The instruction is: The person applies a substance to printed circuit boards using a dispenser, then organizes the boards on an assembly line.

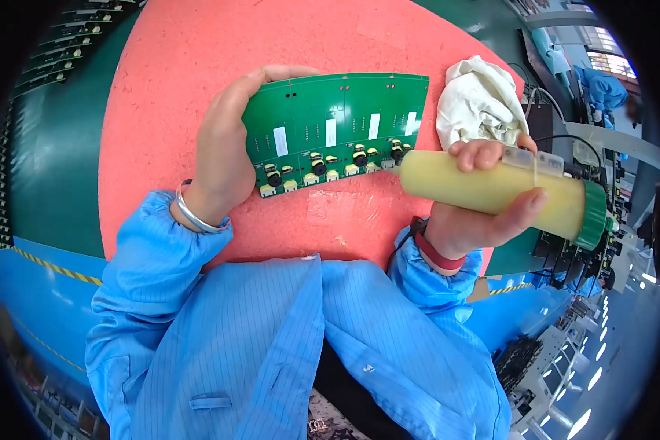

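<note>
My left hand point(227, 147) grips the left end of a green circuit board point(315, 117), its thumb side at the front and fingers reaching behind the top edge. White labels run across the board, with black round parts and yellow-and-white components along its lower edge. In my right hand point(484, 213) lies a fat tube of pale yellow paste point(462, 183) with a green cap at its right end, fingers wrapped round it. The tube's left tip is close to the component at the board's lower right corner; whether it touches I cannot tell.
A pink foam mat point(176, 44) covers the green worktop point(59, 169). A crumpled white cloth point(480, 103) lies at the mat's right. Racks of boards point(66, 51) stand far left, and dark equipment with cables point(579, 139) stands beyond my right hand.
</note>
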Tool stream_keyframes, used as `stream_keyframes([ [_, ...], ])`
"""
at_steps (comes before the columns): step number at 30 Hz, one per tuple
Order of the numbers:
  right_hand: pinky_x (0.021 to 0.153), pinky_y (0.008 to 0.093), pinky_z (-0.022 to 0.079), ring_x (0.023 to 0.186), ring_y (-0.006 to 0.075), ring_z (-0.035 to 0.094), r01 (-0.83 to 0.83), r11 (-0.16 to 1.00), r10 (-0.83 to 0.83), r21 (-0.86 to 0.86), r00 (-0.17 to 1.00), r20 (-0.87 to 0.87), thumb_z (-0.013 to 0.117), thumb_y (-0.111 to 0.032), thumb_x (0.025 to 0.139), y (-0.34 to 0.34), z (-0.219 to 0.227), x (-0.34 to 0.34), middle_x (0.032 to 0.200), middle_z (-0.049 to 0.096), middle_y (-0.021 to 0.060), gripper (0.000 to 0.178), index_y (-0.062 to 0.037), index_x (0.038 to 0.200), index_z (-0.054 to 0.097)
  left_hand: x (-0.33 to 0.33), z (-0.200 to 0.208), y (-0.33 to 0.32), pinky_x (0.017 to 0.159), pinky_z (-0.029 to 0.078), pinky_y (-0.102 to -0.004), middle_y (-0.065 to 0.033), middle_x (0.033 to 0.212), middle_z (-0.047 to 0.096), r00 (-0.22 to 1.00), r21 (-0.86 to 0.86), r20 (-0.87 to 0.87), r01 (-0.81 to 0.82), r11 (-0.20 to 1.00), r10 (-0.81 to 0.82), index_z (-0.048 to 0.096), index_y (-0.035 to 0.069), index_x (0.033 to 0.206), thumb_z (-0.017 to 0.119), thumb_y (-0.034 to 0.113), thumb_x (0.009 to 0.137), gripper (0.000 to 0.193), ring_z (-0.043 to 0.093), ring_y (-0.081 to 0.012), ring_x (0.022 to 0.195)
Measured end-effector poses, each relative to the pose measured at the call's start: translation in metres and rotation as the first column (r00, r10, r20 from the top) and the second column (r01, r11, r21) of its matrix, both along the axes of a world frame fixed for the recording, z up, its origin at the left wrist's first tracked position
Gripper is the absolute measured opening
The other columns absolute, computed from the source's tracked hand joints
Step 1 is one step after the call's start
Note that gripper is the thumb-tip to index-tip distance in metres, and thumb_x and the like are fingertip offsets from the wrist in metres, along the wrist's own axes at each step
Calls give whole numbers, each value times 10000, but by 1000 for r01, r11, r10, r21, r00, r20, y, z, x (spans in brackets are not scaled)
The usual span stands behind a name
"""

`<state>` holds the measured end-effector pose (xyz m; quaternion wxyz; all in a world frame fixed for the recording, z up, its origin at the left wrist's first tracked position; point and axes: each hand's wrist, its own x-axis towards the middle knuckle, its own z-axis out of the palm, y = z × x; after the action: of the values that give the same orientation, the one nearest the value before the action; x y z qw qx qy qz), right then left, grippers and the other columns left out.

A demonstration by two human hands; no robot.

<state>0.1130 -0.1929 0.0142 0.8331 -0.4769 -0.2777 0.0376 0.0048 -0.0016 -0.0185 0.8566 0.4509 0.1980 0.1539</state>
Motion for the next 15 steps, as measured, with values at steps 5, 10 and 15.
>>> stream_keyframes([
  [5,717,350,403,649,155,495,34,999,-34,27,999,25,408,-559,859,-5,3,4,764,527,51,557,-103,1178,403,0,-1,1,830,447,-292,-122,1118,587,1000,23,-10,0,1000,0,563,23,1113,300,321,896,453,585,-189,956],
  [10,732,362,408,656,158,504,47,999,-47,-2,998,39,399,-561,860,-3,-1,4,770,533,50,565,-97,1182,398,-1,-5,2,831,446,-292,-116,1127,584,999,44,-32,3,999,-1,564,23,1111,305,324,895,452,583,-188,958],
  [15,740,366,410,661,160,509,52,999,-52,-7,998,47,386,-567,862,-3,-1,3,776,537,50,573,-95,1188,391,0,-3,0,804,460,-283,-119,1103,592,999,52,-26,-33,998,34,572,25,1095,306,316,894,442,597,-189,925],
])
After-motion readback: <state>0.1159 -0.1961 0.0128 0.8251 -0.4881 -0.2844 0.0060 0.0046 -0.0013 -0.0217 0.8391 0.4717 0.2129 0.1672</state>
